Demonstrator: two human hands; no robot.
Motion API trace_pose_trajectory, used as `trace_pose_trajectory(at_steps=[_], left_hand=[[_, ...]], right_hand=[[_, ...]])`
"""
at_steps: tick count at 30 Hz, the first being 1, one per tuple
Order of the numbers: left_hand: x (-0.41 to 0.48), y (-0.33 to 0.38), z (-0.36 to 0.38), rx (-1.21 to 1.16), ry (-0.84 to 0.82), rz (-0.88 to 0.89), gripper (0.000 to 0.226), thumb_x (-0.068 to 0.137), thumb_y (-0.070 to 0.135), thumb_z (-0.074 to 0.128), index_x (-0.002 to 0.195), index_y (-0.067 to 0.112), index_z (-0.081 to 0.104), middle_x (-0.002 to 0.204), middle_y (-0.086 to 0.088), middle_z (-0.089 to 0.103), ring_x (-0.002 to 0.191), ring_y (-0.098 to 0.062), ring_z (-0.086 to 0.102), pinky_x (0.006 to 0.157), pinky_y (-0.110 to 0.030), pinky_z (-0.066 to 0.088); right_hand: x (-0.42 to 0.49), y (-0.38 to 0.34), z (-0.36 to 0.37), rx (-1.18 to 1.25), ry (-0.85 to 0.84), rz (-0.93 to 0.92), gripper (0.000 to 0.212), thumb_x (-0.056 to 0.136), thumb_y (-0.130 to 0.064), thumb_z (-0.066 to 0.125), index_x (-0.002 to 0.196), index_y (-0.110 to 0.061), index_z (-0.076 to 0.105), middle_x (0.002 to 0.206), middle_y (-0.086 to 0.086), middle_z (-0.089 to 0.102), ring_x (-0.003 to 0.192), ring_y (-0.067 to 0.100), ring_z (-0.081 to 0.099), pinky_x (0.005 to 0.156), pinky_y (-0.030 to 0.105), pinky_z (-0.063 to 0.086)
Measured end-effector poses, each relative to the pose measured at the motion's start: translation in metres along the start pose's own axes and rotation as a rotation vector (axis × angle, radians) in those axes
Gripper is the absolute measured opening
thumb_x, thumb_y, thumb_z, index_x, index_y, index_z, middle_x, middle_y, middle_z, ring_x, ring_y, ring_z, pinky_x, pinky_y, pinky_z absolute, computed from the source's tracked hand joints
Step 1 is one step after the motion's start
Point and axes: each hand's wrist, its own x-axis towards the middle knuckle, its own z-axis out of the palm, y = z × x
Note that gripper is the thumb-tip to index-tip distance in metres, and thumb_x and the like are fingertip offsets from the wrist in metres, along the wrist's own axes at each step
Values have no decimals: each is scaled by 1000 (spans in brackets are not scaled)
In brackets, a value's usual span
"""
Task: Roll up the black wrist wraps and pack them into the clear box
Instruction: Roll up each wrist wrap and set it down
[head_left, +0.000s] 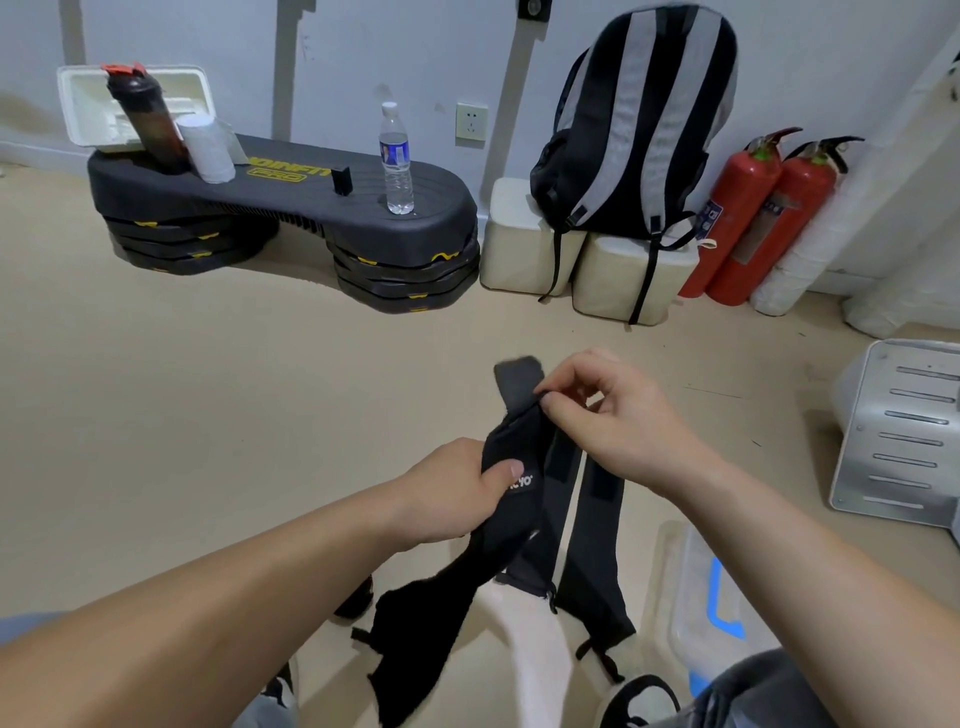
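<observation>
**Left hand (452, 488) and right hand (618, 421) hold the black fabric wrist wraps (511, 525)**

The left hand grips one wrap and the right pinches its upper end. Three dark strips hang near centre. One clear plastic box (688, 587) lies near right, contents unclear. Two red fire extinguishers (748, 202) stand far right.

Even, soft light; perhaps slight blur.

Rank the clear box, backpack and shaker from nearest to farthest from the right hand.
1. Clear box: on the floor just below the right hand.
2. Backpack: against the wall, ahead.
3. Shaker: far left, on the step platform.
</observation>
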Motion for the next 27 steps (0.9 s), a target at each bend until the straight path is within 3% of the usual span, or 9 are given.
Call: trace_pose_trajectory(at_steps=[3,8,11,14,17,19,22,27], left_hand=[[-1,0,-2,-80,-39,-11,37,111,34,48,78,18,51,63,1,47,60,-20,45,60,-29,39],[-3,-3,1,-58,-46,-27,41,110,38,50,73,21,49,62,4,48,58,-17,46,61,-27,41],[-3,-5,3,-89,-26,20,39,110,35,51,73,22,53,56,14,48,55,-9,46,58,-26,38],[-4,-5,4,-168,-41,70,31,110,31,50,81,21,57,68,4,55,62,-13,51,65,-32,45],[-5,0,2,-184,-65,130,24,107,22,48,85,17,55,72,2,52,68,-16,47,68,-35,43],[-5,2,1,-107,-51,148,21,104,12,48,87,18,58,72,8,56,67,-11,50,67,-29,44],[-5,1,4,-40,-67,139,23,105,16,50,84,21,58,69,14,57,64,-9,51,63,-28,44],[-6,5,6,-123,-82,95,33,110,27,49,78,23,50,66,16,49,63,-6,45,63,-25,38]], right_hand=[[-1,-4,-3,174,-15,175,13,97,-11,67,88,-19,73,81,-4,72,75,15,64,76,33,55],[-4,-10,-1,519,-166,395,29,104,-8,48,84,-8,68,69,-4,67,68,10,61,76,36,54],[-4,-11,2,493,-249,387,34,108,-23,51,82,-14,71,72,-3,68,73,13,61,76,36,54],[0,-8,-3,562,-257,343,25,96,-39,69,94,-14,69,77,-1,67,78,16,63,75,34,57],[1,0,-10,544,-291,328,18,89,-22,82,102,-12,75,96,14,72,90,25,69,86,38,56],[0,2,-11,534,-306,334,11,92,-12,79,103,-11,79,104,18,76,96,27,73,94,38,57],[0,1,-12,535,-247,298,4,93,-8,75,96,-9,78,91,11,76,89,22,71,85,32,57],[1,1,-20,542,-226,285,17,94,0,73,106,-11,76,81,2,70,76,15,67,70,24,55]])
